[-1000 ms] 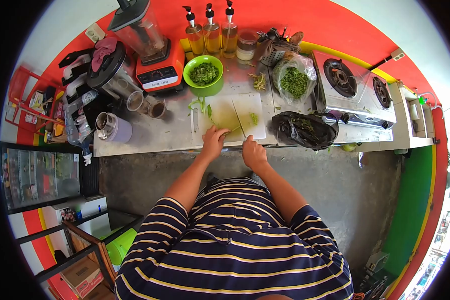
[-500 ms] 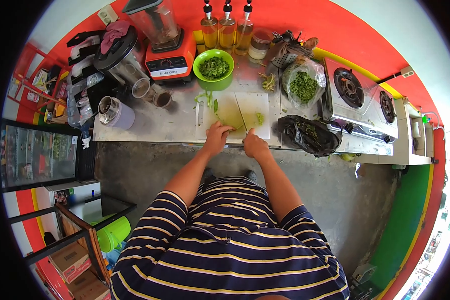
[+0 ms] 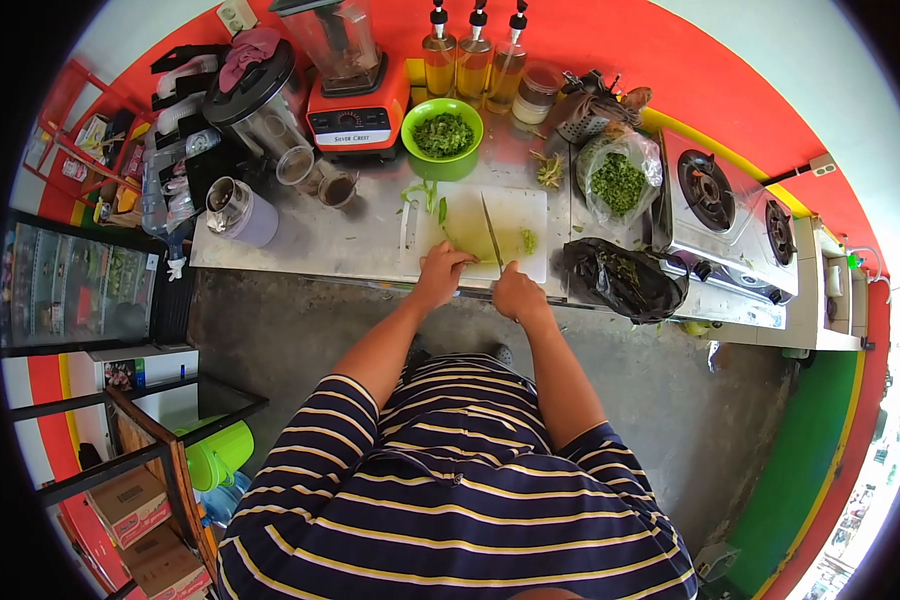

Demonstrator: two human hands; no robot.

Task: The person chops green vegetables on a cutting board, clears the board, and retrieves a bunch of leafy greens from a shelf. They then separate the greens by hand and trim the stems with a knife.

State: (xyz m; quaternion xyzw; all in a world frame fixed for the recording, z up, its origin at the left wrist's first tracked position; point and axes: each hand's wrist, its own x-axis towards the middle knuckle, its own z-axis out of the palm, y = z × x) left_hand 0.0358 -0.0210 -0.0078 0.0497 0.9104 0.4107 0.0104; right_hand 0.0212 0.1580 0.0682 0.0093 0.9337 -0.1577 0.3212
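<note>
Left hand (image 3: 440, 278): curled, pressing green stalks (image 3: 443, 213) under its fingertips.
Right hand (image 3: 518, 296): closed around knife (image 3: 491, 228), blade just right of stalks.

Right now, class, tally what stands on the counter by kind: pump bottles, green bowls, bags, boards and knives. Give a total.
Pump bottles: 3
Green bowl: 1
Bags: 2
Board: 1
Knife: 1
Total: 8
</note>
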